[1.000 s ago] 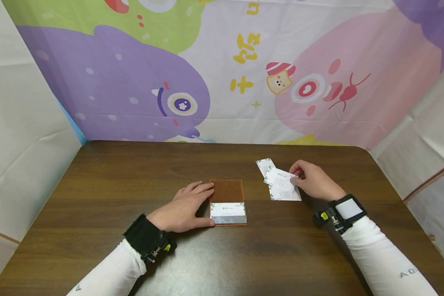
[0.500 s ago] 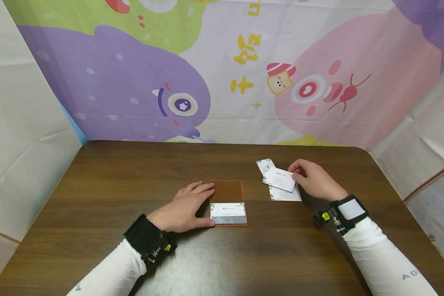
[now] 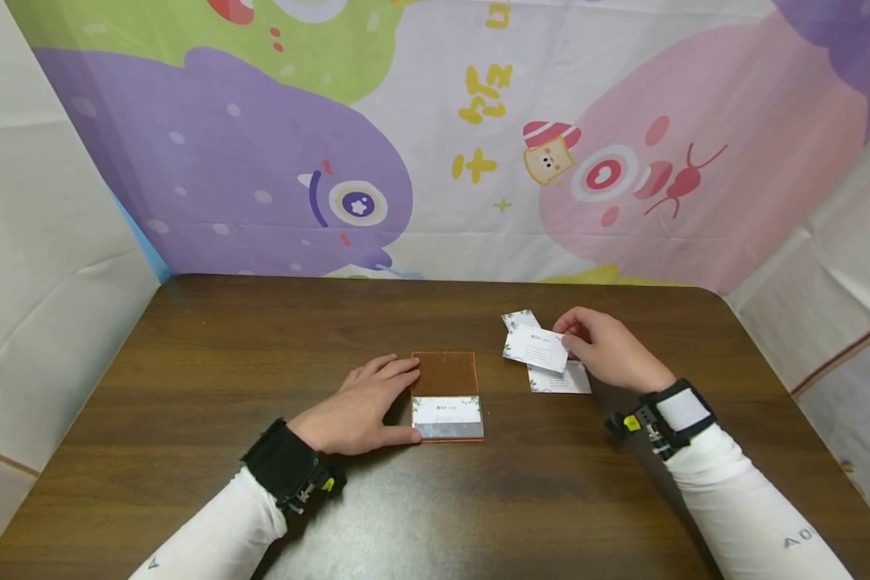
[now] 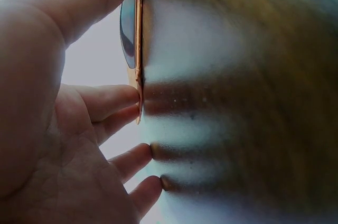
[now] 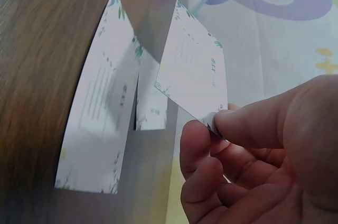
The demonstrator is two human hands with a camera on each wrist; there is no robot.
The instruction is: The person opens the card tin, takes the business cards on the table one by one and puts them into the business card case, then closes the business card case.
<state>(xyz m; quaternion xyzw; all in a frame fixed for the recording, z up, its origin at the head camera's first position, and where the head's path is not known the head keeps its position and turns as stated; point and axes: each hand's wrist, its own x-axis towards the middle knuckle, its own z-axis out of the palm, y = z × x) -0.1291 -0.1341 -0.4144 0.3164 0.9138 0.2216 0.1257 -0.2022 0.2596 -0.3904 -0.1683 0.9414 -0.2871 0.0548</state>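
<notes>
Held card [image 3: 533,347] lies at 9 o'clock from the right hand [image 3: 612,348], the nearer one, which pinches its 3 o'clock end; I read its long axis as roughly 9:30–3:30, with the brown card holder [image 3: 444,373] toward 8 o'clock. Left hand [image 3: 355,411], fingers extended, touches the holder's 9 o'clock edge. Card heading seemingly includes "XX", fine print illegible to me; right sleeve [image 3: 754,499] shows "AO".

brown wood-grain table [image 3: 225,346] | cartoon-printed backdrop [image 3: 435,153] behind it | white left sheet [image 3: 51,217] | white right sheet [image 3: 834,250]
</notes>
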